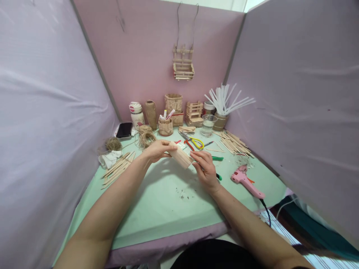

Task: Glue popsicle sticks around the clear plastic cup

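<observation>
A small panel of flat wooden craft sticks [181, 157] is held tilted above the middle of the table. My left hand [159, 150] grips its left end, thumb on top and fingers beneath. At its right end my right hand [205, 167] pinches the edge between thumb and fingertips. Just behind the panel lie scissors [198, 142] with yellow and red handles. A green-handled tool [218, 158] is partly hidden by my right hand. To the right rests a pink hot glue gun [246, 181] with a black cord.
Loose wooden sticks lie in piles at the left [117, 169] and right [235, 143]. Twine coils [147, 137], a phone [124, 130], a water cup [208, 124], stick-covered pots [165, 127] and a holder of white glue sticks [221, 121] line the back. A stick basket [183, 71] hangs on the wall.
</observation>
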A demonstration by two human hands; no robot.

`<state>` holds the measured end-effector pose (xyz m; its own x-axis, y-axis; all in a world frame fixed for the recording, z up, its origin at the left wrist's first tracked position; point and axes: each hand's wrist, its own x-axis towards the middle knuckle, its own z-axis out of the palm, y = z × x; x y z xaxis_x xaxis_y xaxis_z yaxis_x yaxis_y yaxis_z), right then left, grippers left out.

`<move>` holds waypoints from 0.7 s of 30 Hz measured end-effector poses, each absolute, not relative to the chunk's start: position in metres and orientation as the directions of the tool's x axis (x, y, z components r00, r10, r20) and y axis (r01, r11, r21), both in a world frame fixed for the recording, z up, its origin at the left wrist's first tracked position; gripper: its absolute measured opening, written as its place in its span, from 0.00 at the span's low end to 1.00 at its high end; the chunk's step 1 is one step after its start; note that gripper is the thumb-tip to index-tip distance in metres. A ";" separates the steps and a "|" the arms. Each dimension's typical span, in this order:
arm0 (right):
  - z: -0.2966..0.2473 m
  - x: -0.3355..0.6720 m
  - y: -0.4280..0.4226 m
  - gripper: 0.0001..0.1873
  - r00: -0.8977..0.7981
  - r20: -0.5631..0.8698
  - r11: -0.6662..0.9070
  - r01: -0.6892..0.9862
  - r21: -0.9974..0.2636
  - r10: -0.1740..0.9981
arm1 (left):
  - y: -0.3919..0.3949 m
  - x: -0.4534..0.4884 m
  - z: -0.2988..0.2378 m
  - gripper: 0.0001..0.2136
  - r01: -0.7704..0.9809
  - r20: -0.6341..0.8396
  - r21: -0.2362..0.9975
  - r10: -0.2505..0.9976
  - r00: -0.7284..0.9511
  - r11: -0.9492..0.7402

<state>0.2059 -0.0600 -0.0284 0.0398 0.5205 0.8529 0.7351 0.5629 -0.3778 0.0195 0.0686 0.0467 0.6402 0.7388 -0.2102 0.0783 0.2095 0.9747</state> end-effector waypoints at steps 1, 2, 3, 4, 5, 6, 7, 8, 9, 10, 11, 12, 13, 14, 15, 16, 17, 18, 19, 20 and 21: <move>-0.028 0.207 -0.060 0.18 0.015 0.852 0.578 0.729 -0.368 0.524 | 0.068 0.020 0.046 0.21 0.083 -0.216 0.973 0.731 0.647 0.214; -0.029 0.207 -0.059 0.18 -0.012 0.848 0.591 0.722 -0.360 0.530 | 0.068 0.020 0.046 0.20 0.089 -0.222 0.972 0.723 0.655 0.218; -0.029 0.208 -0.059 0.19 -0.037 0.840 0.599 0.718 -0.355 0.542 | 0.068 0.020 0.046 0.20 0.094 -0.228 0.970 0.714 0.662 0.222; -0.029 0.209 -0.059 0.19 -0.058 0.829 0.602 0.716 -0.354 0.556 | 0.067 0.020 0.046 0.20 0.099 -0.232 0.969 0.707 0.668 0.225; -0.029 0.209 -0.059 0.19 -0.074 0.817 0.601 0.716 -0.355 0.572 | 0.067 0.020 0.047 0.20 0.103 -0.236 0.968 0.701 0.673 0.228; -0.029 0.209 -0.059 0.20 -0.088 0.806 0.599 0.717 -0.356 0.585 | 0.066 0.020 0.047 0.20 0.107 -0.241 0.967 0.696 0.677 0.231; -0.029 0.209 -0.059 0.20 -0.100 0.799 0.600 0.717 -0.356 0.593 | 0.066 0.020 0.048 0.19 0.111 -0.247 0.965 0.691 0.679 0.236; -0.029 0.209 -0.060 0.20 -0.110 0.795 0.603 0.716 -0.353 0.597 | 0.065 0.020 0.049 0.19 0.115 -0.252 0.964 0.687 0.682 0.240; -0.028 0.209 -0.060 0.20 -0.119 0.794 0.609 0.712 -0.350 0.596 | 0.065 0.020 0.049 0.19 0.117 -0.255 0.963 0.682 0.686 0.243; -0.028 0.209 -0.060 0.20 -0.126 0.796 0.616 0.708 -0.346 0.592 | 0.065 0.020 0.049 0.19 0.119 -0.257 0.962 0.679 0.687 0.244; -0.027 0.209 -0.061 0.20 -0.130 0.798 0.621 0.705 -0.343 0.588 | 0.065 0.020 0.049 0.19 0.119 -0.256 0.963 0.679 0.689 0.243; -0.027 0.208 -0.061 0.20 -0.132 0.798 0.623 0.704 -0.342 0.588 | 0.065 0.020 0.049 0.19 0.117 -0.252 0.964 0.679 0.689 0.239; -0.026 0.208 -0.061 0.20 -0.133 0.797 0.621 0.705 -0.342 0.589 | 0.065 0.020 0.049 0.19 0.117 -0.248 0.965 0.681 0.689 0.233; -0.026 0.208 -0.062 0.20 -0.133 0.794 0.618 0.707 -0.342 0.592 | 0.065 0.020 0.048 0.20 0.117 -0.245 0.967 0.684 0.688 0.228; -0.026 0.208 -0.062 0.20 -0.134 0.791 0.614 0.711 -0.343 0.597 | 0.065 0.020 0.048 0.20 0.118 -0.242 0.968 0.685 0.687 0.223; -0.025 0.208 -0.062 0.20 -0.134 0.789 0.610 0.715 -0.342 0.599 | 0.065 0.020 0.047 0.20 0.118 -0.239 0.968 0.685 0.688 0.220; -0.025 0.208 -0.062 0.20 -0.136 0.788 0.608 0.718 -0.339 0.600 | 0.065 0.020 0.047 0.20 0.117 -0.237 0.969 0.685 0.689 0.217; -0.025 0.208 -0.062 0.20 -0.138 0.788 0.607 0.721 -0.335 0.599 | 0.065 0.020 0.047 0.20 0.115 -0.235 0.970 0.686 0.689 0.216; -0.025 0.208 -0.062 0.20 -0.142 0.788 0.606 0.723 -0.330 0.599 | 0.065 0.020 0.047 0.20 0.113 -0.234 0.970 0.686 0.689 0.216; -0.025 0.209 -0.061 0.20 -0.146 0.789 0.606 0.726 -0.324 0.597 | 0.065 0.020 0.047 0.20 0.112 -0.234 0.969 0.685 0.690 0.218; -0.025 0.209 -0.061 0.20 -0.150 0.792 0.608 0.728 -0.316 0.592 | 0.065 0.020 0.047 0.20 0.111 -0.236 0.969 0.683 0.691 0.222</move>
